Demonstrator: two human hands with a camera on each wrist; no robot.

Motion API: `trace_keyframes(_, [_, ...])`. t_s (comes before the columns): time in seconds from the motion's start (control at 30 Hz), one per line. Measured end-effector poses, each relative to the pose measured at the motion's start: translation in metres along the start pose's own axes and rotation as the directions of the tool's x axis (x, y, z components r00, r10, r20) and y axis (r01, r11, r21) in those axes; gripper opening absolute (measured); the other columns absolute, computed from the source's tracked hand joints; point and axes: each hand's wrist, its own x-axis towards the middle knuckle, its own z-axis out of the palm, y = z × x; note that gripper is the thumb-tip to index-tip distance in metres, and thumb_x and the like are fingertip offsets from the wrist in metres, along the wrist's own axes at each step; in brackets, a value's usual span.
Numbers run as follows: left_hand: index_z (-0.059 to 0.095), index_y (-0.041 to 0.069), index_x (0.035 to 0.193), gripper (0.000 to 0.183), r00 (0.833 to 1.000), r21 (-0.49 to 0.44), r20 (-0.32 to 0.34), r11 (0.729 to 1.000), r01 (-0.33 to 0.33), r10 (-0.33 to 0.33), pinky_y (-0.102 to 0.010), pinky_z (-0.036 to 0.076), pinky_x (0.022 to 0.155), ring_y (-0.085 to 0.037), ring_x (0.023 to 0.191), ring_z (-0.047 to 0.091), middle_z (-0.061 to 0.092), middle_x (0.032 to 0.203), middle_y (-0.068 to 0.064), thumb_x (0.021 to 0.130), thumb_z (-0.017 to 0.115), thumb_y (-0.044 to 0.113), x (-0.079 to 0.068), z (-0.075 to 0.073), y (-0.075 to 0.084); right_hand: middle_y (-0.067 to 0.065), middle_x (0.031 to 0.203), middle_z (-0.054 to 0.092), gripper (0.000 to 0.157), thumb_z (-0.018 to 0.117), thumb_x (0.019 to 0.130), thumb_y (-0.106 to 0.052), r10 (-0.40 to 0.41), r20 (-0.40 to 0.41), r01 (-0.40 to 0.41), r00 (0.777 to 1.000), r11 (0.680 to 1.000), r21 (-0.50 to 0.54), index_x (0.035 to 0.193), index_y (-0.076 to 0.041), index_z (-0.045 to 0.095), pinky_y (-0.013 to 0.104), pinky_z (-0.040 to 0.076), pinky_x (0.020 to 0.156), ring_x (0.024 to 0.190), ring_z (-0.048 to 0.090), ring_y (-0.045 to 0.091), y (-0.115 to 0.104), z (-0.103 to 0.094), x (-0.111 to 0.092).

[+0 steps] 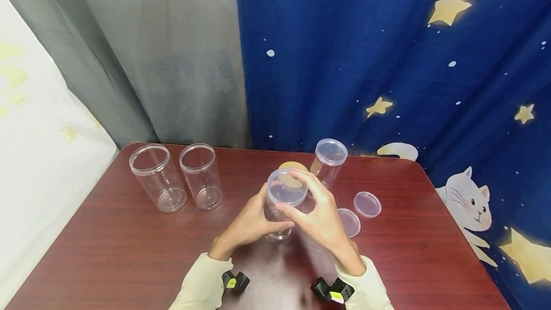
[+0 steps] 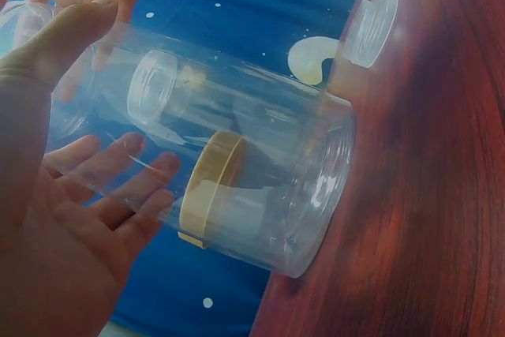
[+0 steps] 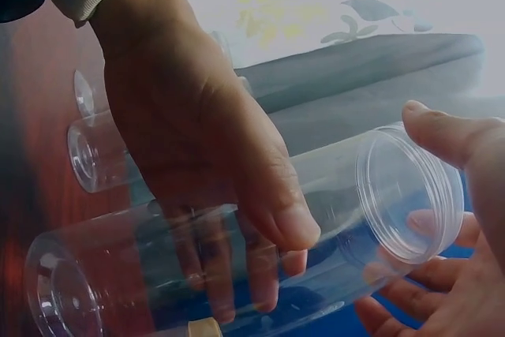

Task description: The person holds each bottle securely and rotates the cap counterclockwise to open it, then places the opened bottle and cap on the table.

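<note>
Dead centre ahead of me, the clear jar (image 2: 260,140) is upright, my left grip (image 1: 253,221) wrapped round its body, my right grip (image 1: 320,212) clamped on its lid (image 1: 281,188)! Just past it, a tan disc (image 1: 293,164) at 12 o'clock; a lidded jar (image 1: 330,153) towards 1; two loose lids (image 1: 368,204) around 3; two open jars (image 1: 170,200) near 10, on the red-brown surface (image 1: 129,262).

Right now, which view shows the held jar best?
The right wrist view: it shows the jar from base to lid, partly covered by the left hand. The head view shows mainly its lid from above; the left wrist shows body and base.
</note>
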Motion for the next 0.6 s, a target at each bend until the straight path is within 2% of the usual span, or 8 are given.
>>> trace_keyframes(0.33, [0.038,0.022,0.144,0.093,1.0,0.005,0.009,1.0,0.018,-0.018,-0.038,0.048,0.098,-0.011,0.111,0.059,0.063,0.122,0.003,0.069,0.09,0.035,0.0,0.001,0.0,-0.008,0.133,0.06,0.065,0.086,0.077,-0.019,0.025,0.068,-0.03,0.997,0.996,0.079,0.135,-0.023,0.058,0.028,0.04,0.108,0.125,0.054,0.014,0.003,-0.008,0.001])
trace_keyframes(0.6, [0.036,0.026,0.146,0.094,1.0,-0.011,0.021,1.0,0.003,-0.002,-0.038,0.047,0.099,-0.011,0.111,0.059,0.063,0.122,0.004,0.069,0.091,0.033,-0.001,0.001,0.001,-0.003,0.137,0.058,0.067,0.084,0.079,-0.015,-0.024,0.165,0.004,0.986,0.993,0.117,0.138,-0.02,0.054,0.029,0.04,0.108,0.128,0.051,0.016,0.007,-0.015,0.002])
